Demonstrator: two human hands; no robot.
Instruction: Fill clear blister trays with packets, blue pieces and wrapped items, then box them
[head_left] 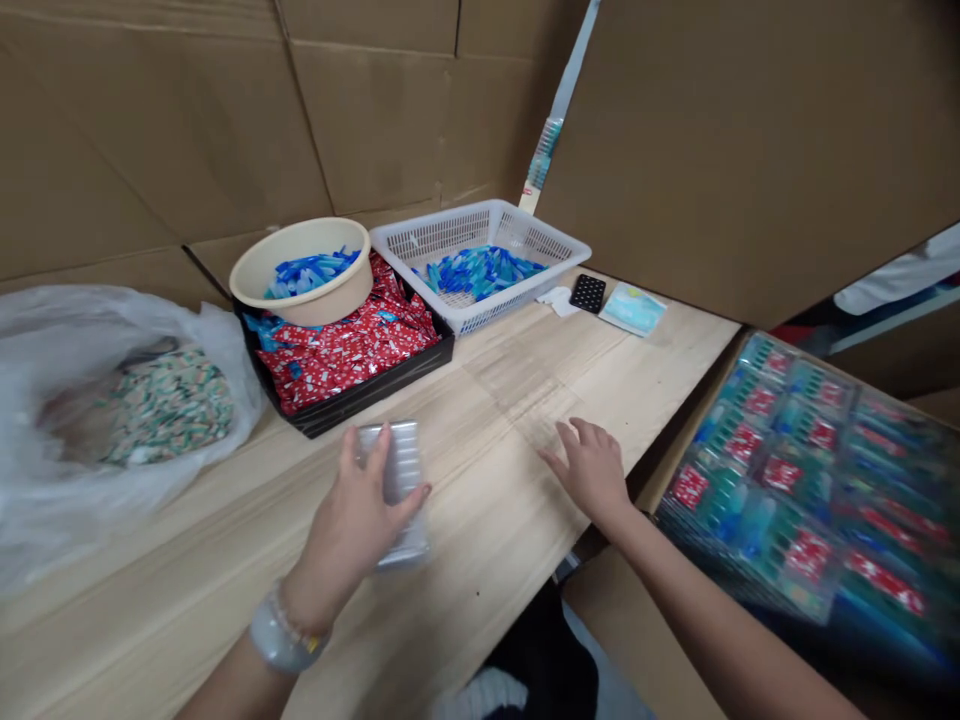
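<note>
My left hand (364, 505) spans a clear ribbed plastic tray (407, 462) on the wooden table, its thumb at the right side and its fingers over the upper left. Part of the tray is hidden under the hand. My right hand (589, 465) is a little above the table near its front edge, fingers apart, with nothing in it. Just beyond its fingertips, a thin see-through patch (517, 385) lies flat on the wood; I cannot tell whether it is film or tape.
Behind stand a black box (375, 385) of red packets, a cream basin (300, 295) and a white basket (487, 215) of blue pieces. A plastic bag (45, 480) of small pieces sits left. Filled clear packs (780, 475) crowd a carton at right. A black card (588, 293) lies farther back.
</note>
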